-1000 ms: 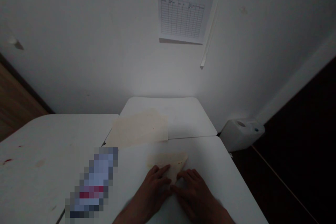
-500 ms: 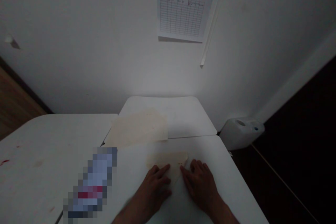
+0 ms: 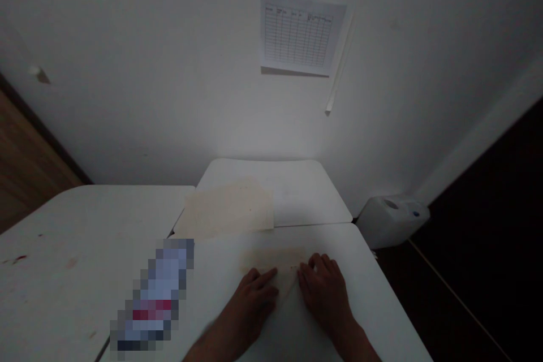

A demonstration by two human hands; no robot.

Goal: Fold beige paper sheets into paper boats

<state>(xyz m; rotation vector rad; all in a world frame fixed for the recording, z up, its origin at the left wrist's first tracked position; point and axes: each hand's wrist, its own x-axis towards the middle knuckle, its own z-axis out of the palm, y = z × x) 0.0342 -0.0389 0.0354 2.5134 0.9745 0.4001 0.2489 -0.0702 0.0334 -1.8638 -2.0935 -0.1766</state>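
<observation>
A thin, beige sheet of paper (image 3: 271, 256) lies on the white table in front of me, with a slanting fold or edge running down between my hands. My left hand (image 3: 259, 294) rests on its left part, index finger stretched out and pressing on it, the other fingers loosely bent. At the sheet's right end, my right hand (image 3: 324, 288) has its fingers curled in, with thumb and index finger at the paper's corner. Small dark marks show on the paper beside those fingertips. The lower part of the sheet is hard to make out against the table.
Larger beige sheets (image 3: 227, 209) lie farther back across the table joint. A blurred-out object (image 3: 155, 294) is at left on the white tabletop (image 3: 203, 288). A white plastic jug (image 3: 392, 220) stands right of the table. A printed chart (image 3: 299, 34) hangs on the wall.
My right hand's fingertips have shifted slightly right and curled more at the paper's corner, which now looks folded differently. My left hand stays on the sheet. The view has tilted slightly.
</observation>
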